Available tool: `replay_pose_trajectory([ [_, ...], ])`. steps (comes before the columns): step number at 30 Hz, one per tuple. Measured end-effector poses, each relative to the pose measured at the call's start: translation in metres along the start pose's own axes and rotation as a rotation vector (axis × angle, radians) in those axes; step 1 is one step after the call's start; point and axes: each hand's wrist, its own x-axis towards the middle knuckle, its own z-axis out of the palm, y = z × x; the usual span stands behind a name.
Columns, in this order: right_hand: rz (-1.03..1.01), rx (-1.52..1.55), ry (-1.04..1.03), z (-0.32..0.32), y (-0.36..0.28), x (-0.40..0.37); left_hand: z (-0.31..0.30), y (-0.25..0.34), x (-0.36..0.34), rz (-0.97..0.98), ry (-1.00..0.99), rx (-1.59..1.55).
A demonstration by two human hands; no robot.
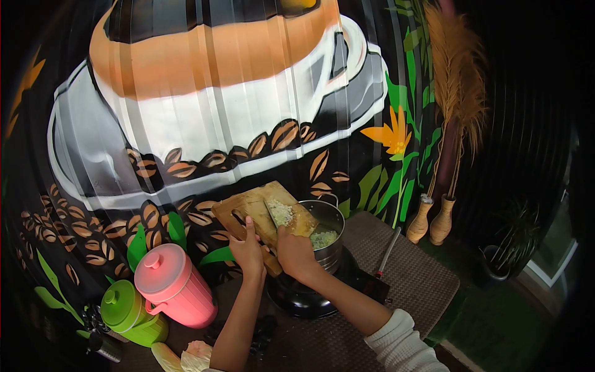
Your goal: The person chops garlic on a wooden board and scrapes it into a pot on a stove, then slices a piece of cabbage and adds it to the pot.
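Note:
My left hand (pixel 249 249) is closed on the handle side of a wooden cutting board (pixel 246 203), which is held tilted over the rim of a metal pot (pixel 330 259). In my right hand (pixel 295 253) is a knife (pixel 271 212), its blade resting against the board beside a heap of finely chopped pale food (pixel 282 214). More chopped pieces (pixel 323 239) lie inside the pot. Below the pot is a black stove (pixel 294 302). My right hand hides the knife's handle.
A pink lidded pitcher (pixel 180 291) and a green one (pixel 133 316) stand to the left. A hose (pixel 389 251) runs from the stove across the brown woven tabletop (pixel 427 273). Behind rises a painted corrugated wall (pixel 204 124). Vases (pixel 441 220) of dried grass stand at right.

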Motion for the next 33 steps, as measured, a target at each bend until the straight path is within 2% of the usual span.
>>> replay_pose_trajectory([
  [16, 0.152, 0.055, -0.234, 0.01, 0.038, 0.016, 0.012, 0.011, -0.017, 0.061, -0.025, -0.025],
  [19, 0.209, 0.097, -0.233, 0.017, 0.049, 0.019, 0.015, 0.011, -0.021, 0.101, -0.029, -0.024],
  [23, 0.187, 0.113, -0.269, 0.015, 0.066, 0.021, 0.017, 0.01, -0.023, 0.147, -0.03, -0.031],
  [25, 0.238, 0.095, -0.153, -0.004, 0.064, 0.014, 0.015, 0.01, -0.022, 0.123, -0.017, -0.019],
  [29, 0.126, 0.181, -0.067, -0.035, 0.043, -0.016, 0.008, 0.016, -0.015, 0.017, -0.046, -0.129],
  [31, -0.056, 0.082, -0.054, -0.037, 0.028, -0.03, 0.01, 0.018, -0.011, 0.022, -0.118, -0.255],
  [33, -0.091, 0.016, -0.041, -0.027, 0.019, -0.035, 0.01, 0.017, -0.01, 0.019, -0.131, -0.274],
])
